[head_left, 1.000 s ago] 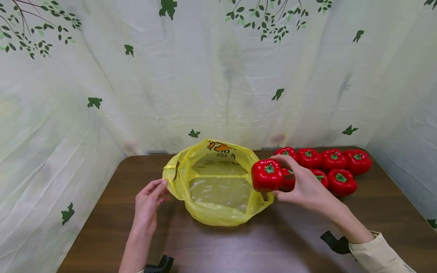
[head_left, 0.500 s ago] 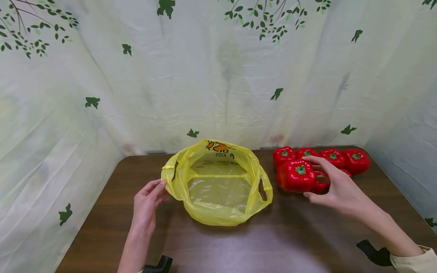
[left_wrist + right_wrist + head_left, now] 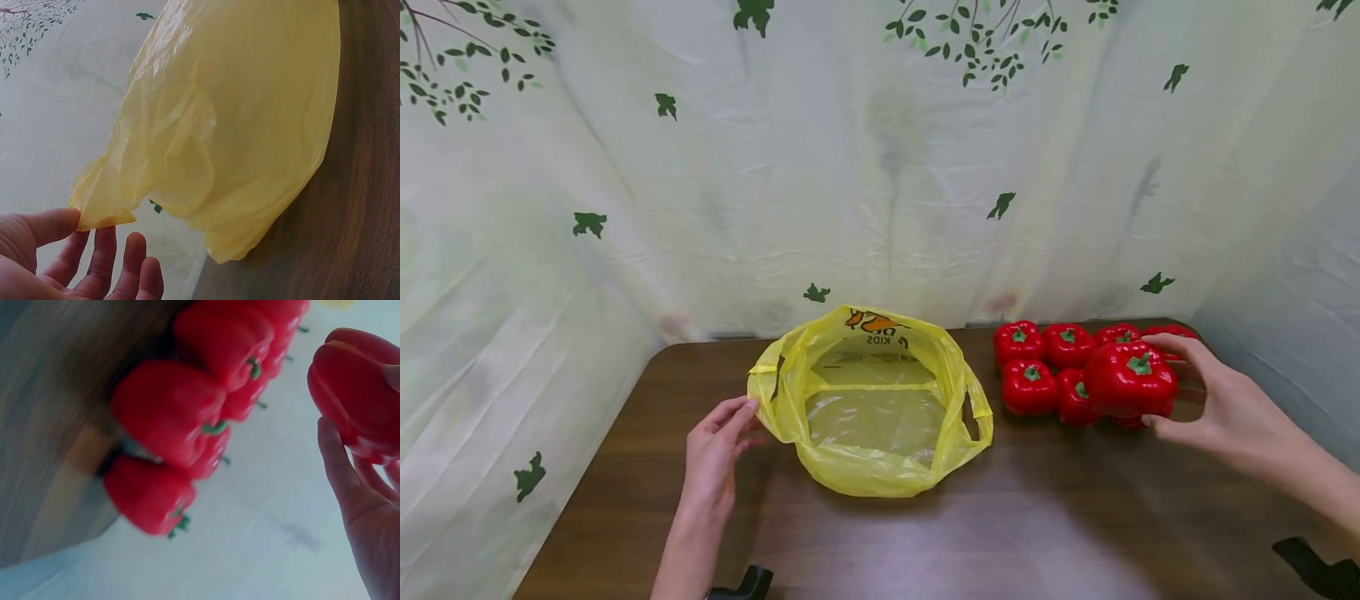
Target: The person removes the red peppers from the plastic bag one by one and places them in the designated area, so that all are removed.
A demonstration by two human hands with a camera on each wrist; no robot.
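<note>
A yellow plastic bag [image 3: 865, 477] stands wide at the mouth on the table, its floor showing through. My left hand [image 3: 713, 454] pinches the left edge of its rim; in the left wrist view, thumb and forefinger meet on the thin film [image 3: 103, 209]. Over the right end of the pepper rows, my right hand [image 3: 1236, 404] grips a glossy red bell pepper [image 3: 1123, 379] with a green stem. The right wrist view shows that pepper [image 3: 356, 387] between thumb and fingers, apart from the others. Some peppers behind it are partly hidden.
Several red bell peppers [image 3: 1028, 388] sit in two close rows at the back right of the wooden table [image 3: 925, 550]. A pale curtain [image 3: 895, 183] with leaf prints hangs behind and at both sides.
My right hand has carried its bell pepper from beside the bag's right rim rightward over the pepper rows. My left hand keeps its pinch on the bag.
</note>
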